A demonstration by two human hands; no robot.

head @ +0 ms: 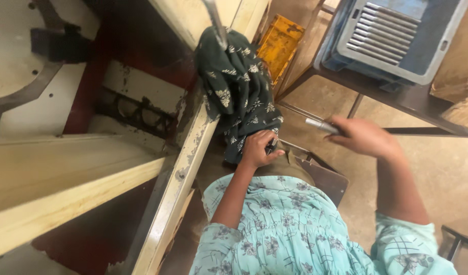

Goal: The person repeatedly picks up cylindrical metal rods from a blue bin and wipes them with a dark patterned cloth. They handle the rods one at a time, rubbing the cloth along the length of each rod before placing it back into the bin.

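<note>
Bare, dusty concrete floor [448,168] runs under everything on the right, and along the left stands a cream-painted metal machine frame [188,153] with chipped edges and dark red panels behind it. Over the frame's edge hangs a dark green cloth with a small white leaf print [239,86], draped below a shiny metal lever [214,20] that comes down from above. The person's left hand [258,148] is pressed against the lower end of that cloth, fingers curled and bunched around the fabric together with some small dark object I cannot make out. The right hand [364,136] is held out to the side, well clear of the cloth, clenched around a short silver metal rod [319,125] whose end sticks out past the knuckles toward the cloth. Both arms come out of loose turquoise sleeves with a floral print [290,229]. Behind the hands, a dark wooden table [412,99] carries a grey and blue plastic crate [397,35] holding a row of similar silver rods, and a yellow box [280,43] sits low on the floor beside the frame.
</note>
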